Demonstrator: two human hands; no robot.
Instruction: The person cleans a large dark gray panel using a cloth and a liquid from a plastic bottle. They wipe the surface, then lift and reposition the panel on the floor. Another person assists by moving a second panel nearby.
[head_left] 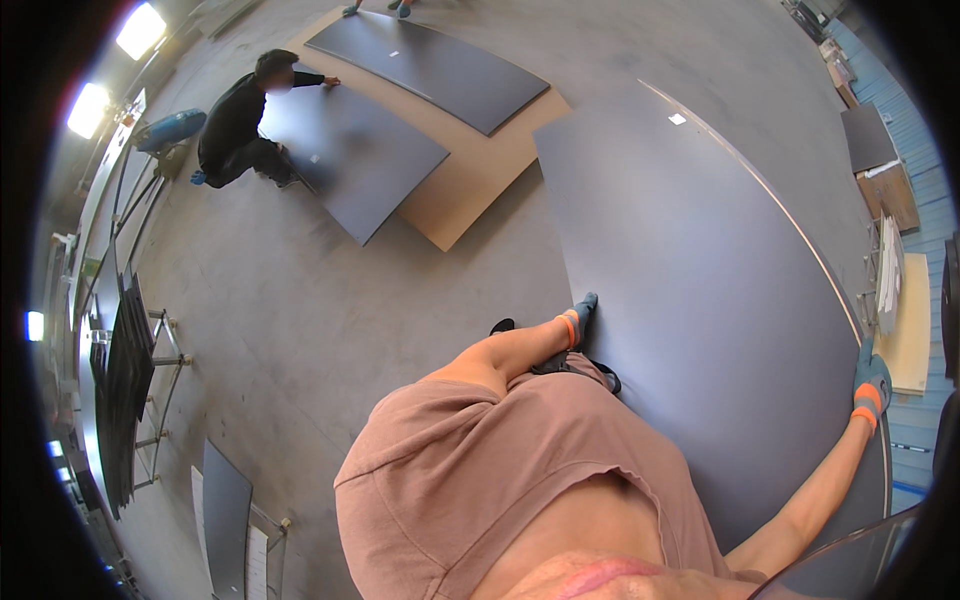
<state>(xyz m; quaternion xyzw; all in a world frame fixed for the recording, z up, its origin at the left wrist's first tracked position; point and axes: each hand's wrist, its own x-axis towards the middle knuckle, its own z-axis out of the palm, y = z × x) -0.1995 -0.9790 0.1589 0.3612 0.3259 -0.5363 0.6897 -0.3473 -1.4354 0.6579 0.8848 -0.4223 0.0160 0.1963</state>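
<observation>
A large dark grey panel [690, 300] is lifted in front of me, tilted, reaching from the upper middle down to the lower right. My left hand [580, 312], in a grey glove with an orange cuff, grips the panel's left edge near my body. On the panel's far right edge sits my right hand [871, 384], gloved the same way and closed over that edge. A small white sticker [677, 119] marks the panel's far end.
Two more dark panels [350, 150] [430, 65] lie on a brown board [470, 185] on the concrete floor ahead. A person in black [240, 125] crouches at the nearer one. A rack of dark sheets [125, 390] stands at the left. Boxes and boards [890, 190] line the right wall.
</observation>
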